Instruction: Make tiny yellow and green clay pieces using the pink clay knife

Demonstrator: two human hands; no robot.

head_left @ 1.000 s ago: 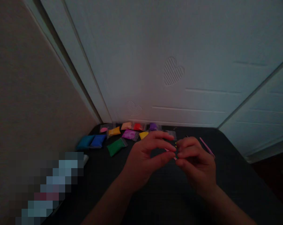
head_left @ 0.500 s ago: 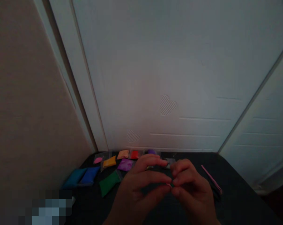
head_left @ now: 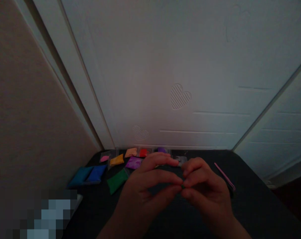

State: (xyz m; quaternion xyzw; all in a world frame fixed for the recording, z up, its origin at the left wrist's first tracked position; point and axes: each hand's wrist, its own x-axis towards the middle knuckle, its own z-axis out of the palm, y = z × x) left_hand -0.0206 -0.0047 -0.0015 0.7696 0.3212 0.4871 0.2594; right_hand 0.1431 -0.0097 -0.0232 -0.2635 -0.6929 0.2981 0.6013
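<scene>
Dark tabletop (head_left: 255, 199) against white panelling (head_left: 205, 59)
Left hand (head_left: 145, 189) and right hand (head_left: 209, 187) pinch a tiny green piece (head_left: 182, 186); coloured packets (head_left: 117, 181) lie toward the far left corner.

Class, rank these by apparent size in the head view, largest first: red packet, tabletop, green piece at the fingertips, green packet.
Tabletop
Green packet
Red packet
Green piece, as far as visible
</scene>
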